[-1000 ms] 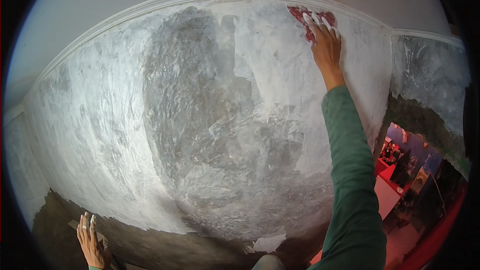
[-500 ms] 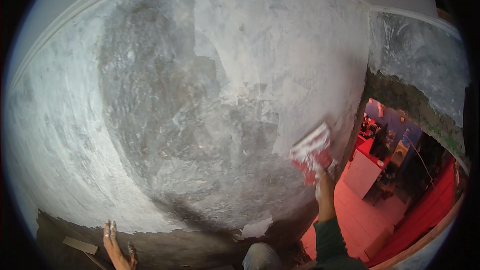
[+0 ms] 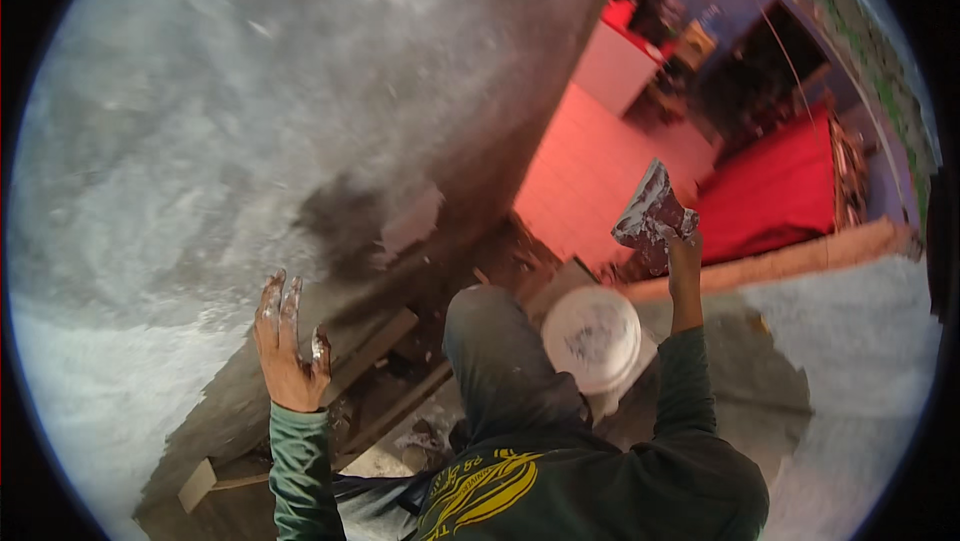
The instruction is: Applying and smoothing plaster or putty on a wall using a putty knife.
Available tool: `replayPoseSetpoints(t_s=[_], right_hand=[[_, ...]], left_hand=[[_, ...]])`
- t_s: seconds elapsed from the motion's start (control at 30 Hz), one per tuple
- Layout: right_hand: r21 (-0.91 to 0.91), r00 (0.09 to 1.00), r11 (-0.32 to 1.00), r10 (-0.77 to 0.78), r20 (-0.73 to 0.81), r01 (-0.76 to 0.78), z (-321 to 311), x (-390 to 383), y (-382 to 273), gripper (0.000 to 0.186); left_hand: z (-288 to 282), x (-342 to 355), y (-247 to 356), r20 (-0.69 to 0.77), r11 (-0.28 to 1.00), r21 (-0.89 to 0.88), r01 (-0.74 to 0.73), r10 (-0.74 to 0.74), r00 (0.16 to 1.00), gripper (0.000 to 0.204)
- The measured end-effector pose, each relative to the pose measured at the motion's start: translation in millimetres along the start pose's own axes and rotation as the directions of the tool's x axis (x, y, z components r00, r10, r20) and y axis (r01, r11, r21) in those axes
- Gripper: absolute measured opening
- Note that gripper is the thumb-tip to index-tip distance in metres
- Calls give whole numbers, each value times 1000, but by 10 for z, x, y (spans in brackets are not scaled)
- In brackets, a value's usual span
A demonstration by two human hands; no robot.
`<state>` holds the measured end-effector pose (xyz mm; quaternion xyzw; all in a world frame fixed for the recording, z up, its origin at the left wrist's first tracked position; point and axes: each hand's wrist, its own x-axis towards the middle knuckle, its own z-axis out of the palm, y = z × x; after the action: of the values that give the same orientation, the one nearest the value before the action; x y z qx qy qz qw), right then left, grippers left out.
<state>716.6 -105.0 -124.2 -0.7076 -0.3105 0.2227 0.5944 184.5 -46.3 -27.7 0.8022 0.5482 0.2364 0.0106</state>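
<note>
My right hand (image 3: 684,259) is closed round the handle of a wide putty knife (image 3: 650,209). White filler coats its reddish blade, which is raised in front of the doorway, apart from the wall. My left hand (image 3: 290,346) is open with fingers spread, whitish smears on the fingertips. It holds nothing and is close to the patchy grey and white wall (image 3: 200,141); whether it touches the wall I cannot tell. A white round bucket (image 3: 592,336) stands between my bent knee and my right arm, its pale top marked with grey smears.
Wooden boards (image 3: 380,346) and rubble lie along the wall's foot. Through the opening at right are a red-lit tiled floor (image 3: 590,161), a white cabinet (image 3: 615,66) and a red cloth (image 3: 770,191). A rough orange-brown sill (image 3: 780,263) edges that opening.
The view has swung downward and to the right, bringing in the bucket and my legs. The putty knife has come away from the wall, still in my right hand. My left hand stays open.
</note>
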Motion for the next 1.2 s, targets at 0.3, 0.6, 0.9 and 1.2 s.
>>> replayPoseSetpoints(t_s=[0.3, 0.6, 0.9, 1.2], right_hand=[[-858, 963, 510, 257, 84, -61, -552, -1799, 1219, 36], [-949, 947, 309, 279, 157, 67, -416, -2170, 1749, 39], [-968, 944, 109, 223, 245, 226, -160, -1822, 2047, 36], [-747, 758, 222, 47, 651, 627, 62, -2078, 2189, 34]], left_hand=[[2770, -1379, 149, 405, 799, -600, 37, 264, 875, 49], [3444, -2362, 1147, 663, 773, -615, 157, 398, 634, 59], [3579, -2416, 1421, 701, 837, -537, -103, 511, 498, 69], [3622, -2463, 1414, 700, 843, -522, -130, 511, 500, 69]])
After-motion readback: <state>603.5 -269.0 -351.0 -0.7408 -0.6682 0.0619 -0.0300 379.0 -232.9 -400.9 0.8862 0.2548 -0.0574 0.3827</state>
